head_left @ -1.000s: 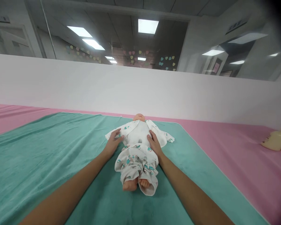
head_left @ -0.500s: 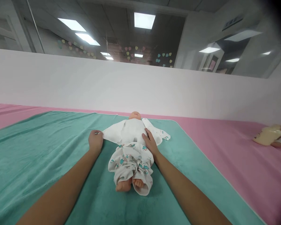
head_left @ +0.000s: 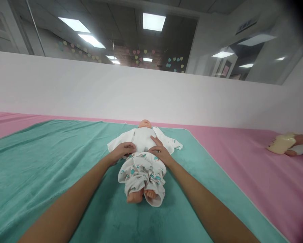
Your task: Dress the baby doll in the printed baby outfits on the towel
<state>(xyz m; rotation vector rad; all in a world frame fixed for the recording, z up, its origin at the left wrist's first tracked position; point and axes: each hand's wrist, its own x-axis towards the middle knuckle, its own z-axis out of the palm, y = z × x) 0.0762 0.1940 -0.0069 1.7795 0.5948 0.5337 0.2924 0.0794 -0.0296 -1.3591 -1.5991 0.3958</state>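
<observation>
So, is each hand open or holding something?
Left hand: curled at the waist of the doll; can't tell if holding anything.
Right hand: open, resting on the doll.

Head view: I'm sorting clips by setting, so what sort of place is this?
Probably an infant-care practice room, though no readable sign confirms it. A doll in baby clothes lies on a teal blanket, and pastel heart shapes show on or behind the glass above the white wall.

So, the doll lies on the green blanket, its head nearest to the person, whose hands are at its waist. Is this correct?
Not quite: in the head camera's view, the feet of the doll are nearest, its head farthest. The rest is right.
</observation>
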